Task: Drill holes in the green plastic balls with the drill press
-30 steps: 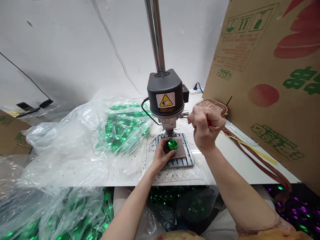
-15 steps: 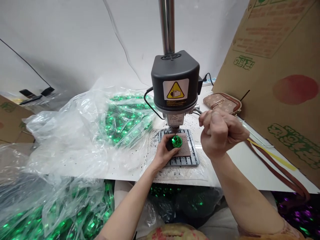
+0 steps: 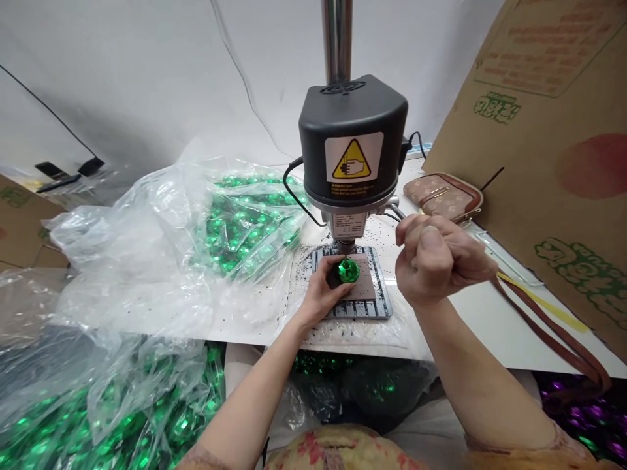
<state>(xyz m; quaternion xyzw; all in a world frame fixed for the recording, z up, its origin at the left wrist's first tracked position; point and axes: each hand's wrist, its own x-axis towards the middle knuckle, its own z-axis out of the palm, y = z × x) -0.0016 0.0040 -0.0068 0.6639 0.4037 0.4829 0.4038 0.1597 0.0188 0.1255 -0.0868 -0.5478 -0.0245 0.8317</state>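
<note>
Under the chuck of a small black drill press [image 3: 350, 143], a shiny green faceted ball [image 3: 349, 270] rests on a brownish pad [image 3: 365, 287] over the slotted grey base [image 3: 385, 307]. My left hand [image 3: 326, 287] grips the ball from its left side between thumb and fingers. The bit meets the top of the ball, though the exact contact is too small to make out. To the right of the motor head, my right hand [image 3: 435, 261] is closed in a fist around the press's feed lever [image 3: 396, 210]; most of the lever is hidden by the fingers.
A clear plastic bag [image 3: 245, 228] of green balls lies on the white table at left, with more bagged green balls [image 3: 122, 418] below. A patterned purse [image 3: 443, 196] and cardboard box [image 3: 553, 163] stand at right. Dark shavings surround the base.
The view has shifted slightly, and the press head looks a little larger. Both hands keep their holds, the left on the ball and the right at the lever.
</note>
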